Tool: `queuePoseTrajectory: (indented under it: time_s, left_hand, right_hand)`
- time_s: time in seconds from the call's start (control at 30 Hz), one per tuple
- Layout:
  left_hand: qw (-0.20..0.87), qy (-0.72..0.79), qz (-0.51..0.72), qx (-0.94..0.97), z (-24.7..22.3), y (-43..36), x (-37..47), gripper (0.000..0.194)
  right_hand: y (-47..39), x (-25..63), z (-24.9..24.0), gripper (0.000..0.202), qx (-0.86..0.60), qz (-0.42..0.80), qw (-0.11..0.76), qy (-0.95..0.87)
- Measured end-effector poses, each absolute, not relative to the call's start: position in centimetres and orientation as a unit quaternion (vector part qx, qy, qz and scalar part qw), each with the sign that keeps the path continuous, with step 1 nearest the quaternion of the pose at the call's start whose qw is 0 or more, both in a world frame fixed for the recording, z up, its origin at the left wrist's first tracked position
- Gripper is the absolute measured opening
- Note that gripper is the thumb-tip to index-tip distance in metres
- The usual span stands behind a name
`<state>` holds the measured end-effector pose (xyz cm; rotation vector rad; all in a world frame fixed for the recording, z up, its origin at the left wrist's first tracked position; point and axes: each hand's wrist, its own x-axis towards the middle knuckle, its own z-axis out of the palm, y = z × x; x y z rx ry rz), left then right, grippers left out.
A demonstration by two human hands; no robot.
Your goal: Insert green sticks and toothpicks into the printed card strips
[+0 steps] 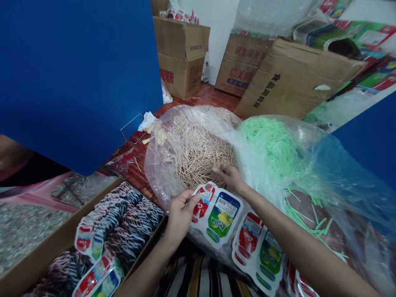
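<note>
My left hand (182,212) pinches the upper left edge of a printed package (220,214) with red and green drink pictures. Right beside it, my right hand (229,176) reaches over a heap of thin tan sticks (207,165) in an open clear plastic bag (154,165); its fingertips are at the sticks, and whether they grip any is too small to tell. More printed packages (260,251) lie under my right forearm. A pile of green sticks (272,144) sits in clear plastic to the right.
At the lower left, a cardboard box (40,251) holds rows of packages (108,218). Cardboard cartons (181,57) stand at the back. Blue panels (77,74) rise left and right. Another person's arm (14,154) shows at the left edge. A red-brown tabletop (137,159) lies beneath the bags.
</note>
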<state>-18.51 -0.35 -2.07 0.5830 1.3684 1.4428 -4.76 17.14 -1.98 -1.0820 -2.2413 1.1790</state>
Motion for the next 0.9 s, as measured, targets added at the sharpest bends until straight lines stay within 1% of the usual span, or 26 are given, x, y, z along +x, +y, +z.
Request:
queuePoseTrajectory:
  time_s: [0.07, 0.2, 0.27, 0.33, 0.4, 0.47, 0.57, 0.7, 0.77, 0.9]
  left_hand:
    - [0.507, 0.569, 0.600, 0.244, -2.0, 0.0, -18.4, 0.029]
    - [0.508, 0.573, 0.594, 0.248, -2.3, 0.6, -18.1, 0.029]
    - [0.506, 0.573, 0.593, 0.255, -2.5, 0.9, -18.0, 0.029]
    - [0.512, 0.568, 0.591, 0.258, -2.5, 1.1, -17.9, 0.029]
    - [0.525, 0.558, 0.590, 0.254, -2.4, 1.3, -17.7, 0.028]
    - [0.537, 0.550, 0.592, 0.242, -2.1, 1.4, -17.4, 0.028]
    - [0.551, 0.536, 0.598, 0.226, -1.8, 1.7, -17.0, 0.028]
    - [0.561, 0.520, 0.604, 0.223, -2.0, 1.9, -16.6, 0.027]
    - [0.567, 0.510, 0.609, 0.217, -2.2, 1.9, -16.5, 0.028]
    - [0.583, 0.483, 0.621, 0.202, -2.3, 1.9, -16.3, 0.029]
  right_hand:
    - [17.1, -4.8, -0.6, 0.044, -0.388, 0.450, 0.234, -0.769]
    - [16.0, -4.9, 2.9, 0.038, -0.383, 0.596, 0.304, -0.637]
    - [15.0, -4.8, 4.6, 0.035, -0.364, 0.625, 0.332, -0.606]
    - [13.9, -4.7, 5.8, 0.033, -0.344, 0.625, 0.349, -0.607]
    - [13.1, -4.6, 6.5, 0.032, -0.332, 0.621, 0.344, -0.621]
    - [12.5, -4.5, 6.7, 0.031, -0.325, 0.620, 0.320, -0.639]
    - [12.2, -4.3, 6.6, 0.035, -0.317, 0.620, 0.274, -0.664]
    - [12.2, -4.0, 6.1, 0.040, -0.312, 0.634, 0.245, -0.663]
    - [12.1, -3.8, 6.0, 0.038, -0.322, 0.646, 0.250, -0.645]
    - [12.0, -3.5, 6.1, 0.031, -0.315, 0.648, 0.293, -0.629]
